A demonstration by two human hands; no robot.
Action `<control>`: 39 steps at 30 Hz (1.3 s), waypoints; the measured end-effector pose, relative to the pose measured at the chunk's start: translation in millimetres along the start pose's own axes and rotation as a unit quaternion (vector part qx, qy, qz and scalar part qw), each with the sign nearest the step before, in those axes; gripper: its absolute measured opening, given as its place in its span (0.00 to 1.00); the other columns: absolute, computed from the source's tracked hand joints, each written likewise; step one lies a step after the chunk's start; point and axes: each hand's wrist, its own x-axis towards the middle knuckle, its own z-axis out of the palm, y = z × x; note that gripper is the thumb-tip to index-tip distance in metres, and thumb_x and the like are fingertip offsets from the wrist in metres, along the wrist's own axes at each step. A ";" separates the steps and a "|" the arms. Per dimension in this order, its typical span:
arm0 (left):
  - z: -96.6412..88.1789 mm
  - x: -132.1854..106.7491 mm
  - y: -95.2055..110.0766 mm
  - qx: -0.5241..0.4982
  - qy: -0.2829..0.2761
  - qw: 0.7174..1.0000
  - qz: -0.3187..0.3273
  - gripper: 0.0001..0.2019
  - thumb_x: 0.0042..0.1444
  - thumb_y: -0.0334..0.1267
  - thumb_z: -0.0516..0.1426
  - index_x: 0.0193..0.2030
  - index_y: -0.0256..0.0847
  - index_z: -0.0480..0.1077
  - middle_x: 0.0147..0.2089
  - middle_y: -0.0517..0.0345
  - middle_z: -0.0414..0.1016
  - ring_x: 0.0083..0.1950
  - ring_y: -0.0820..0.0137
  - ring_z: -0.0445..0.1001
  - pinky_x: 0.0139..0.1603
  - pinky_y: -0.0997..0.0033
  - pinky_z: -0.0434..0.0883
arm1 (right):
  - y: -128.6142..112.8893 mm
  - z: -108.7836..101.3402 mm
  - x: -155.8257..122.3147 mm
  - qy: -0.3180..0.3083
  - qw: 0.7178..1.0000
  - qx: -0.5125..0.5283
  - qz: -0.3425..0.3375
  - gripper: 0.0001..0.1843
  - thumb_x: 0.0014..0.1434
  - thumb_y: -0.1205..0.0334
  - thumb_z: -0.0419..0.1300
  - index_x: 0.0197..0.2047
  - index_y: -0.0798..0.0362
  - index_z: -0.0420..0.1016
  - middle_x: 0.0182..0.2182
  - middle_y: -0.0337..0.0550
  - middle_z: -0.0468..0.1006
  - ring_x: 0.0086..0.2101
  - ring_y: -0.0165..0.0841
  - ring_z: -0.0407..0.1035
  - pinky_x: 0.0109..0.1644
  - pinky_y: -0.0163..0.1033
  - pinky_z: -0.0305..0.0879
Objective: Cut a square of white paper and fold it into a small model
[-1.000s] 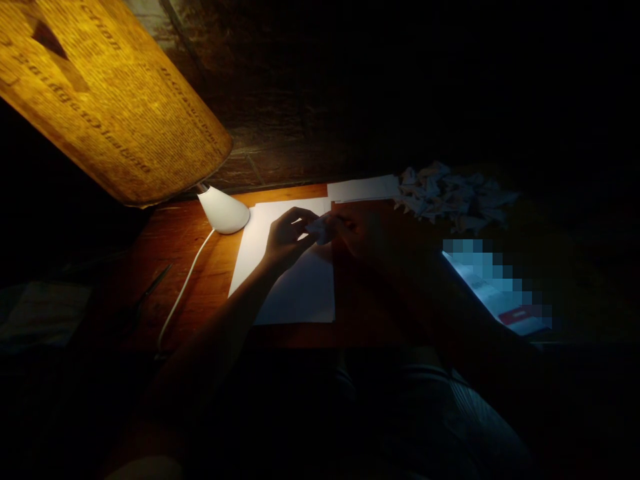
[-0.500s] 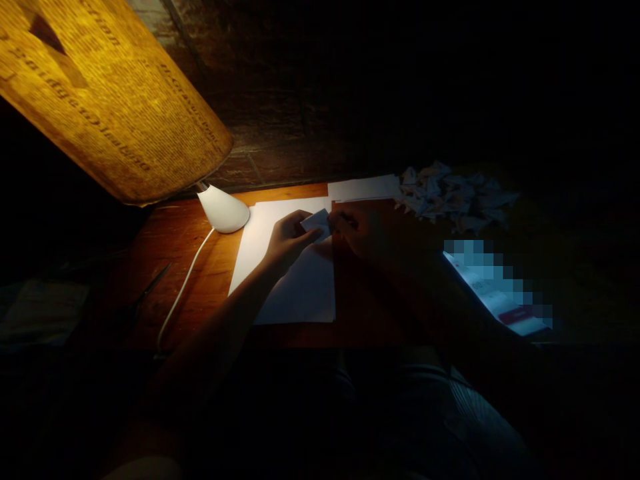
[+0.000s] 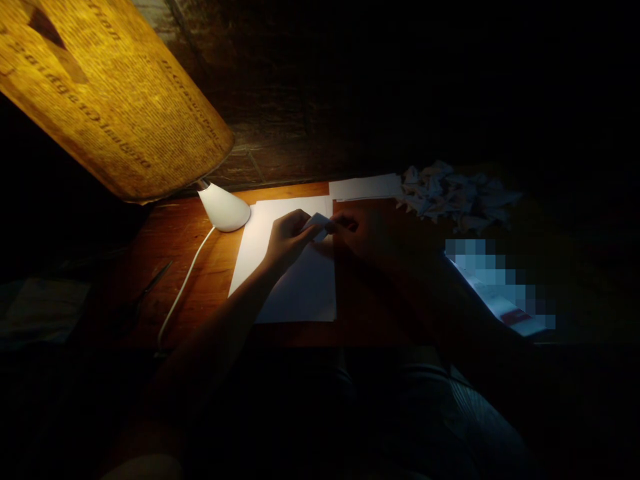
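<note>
While left hand (image 3: 289,239) grips 1 small paper piece (image 3: 317,225), right hand (image 3: 356,230) pinches its edge.
Below: white paper sheets (image 3: 303,288), wooden desk (image 3: 160,243).

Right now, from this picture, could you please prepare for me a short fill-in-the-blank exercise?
1. The left hand and the right hand hold a small piece of ____.
2. The lamp base is ____ in colour.
3. The glowing device lies to the ____ of the large sheet.
Missing words: paper; white; right.
</note>
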 end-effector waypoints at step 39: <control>-5.2 3.1 -1.7 0.026 -0.018 0.998 0.060 0.20 0.51 0.55 0.70 0.29 0.37 0.77 0.27 0.53 0.81 0.28 0.69 0.78 0.31 0.70 0.74 | -7.3 -4.5 -1.3 0.017 0.999 0.019 -0.023 0.17 0.59 0.45 0.69 0.30 0.50 0.81 0.29 0.41 0.82 0.31 0.34 0.73 0.36 0.40 0.66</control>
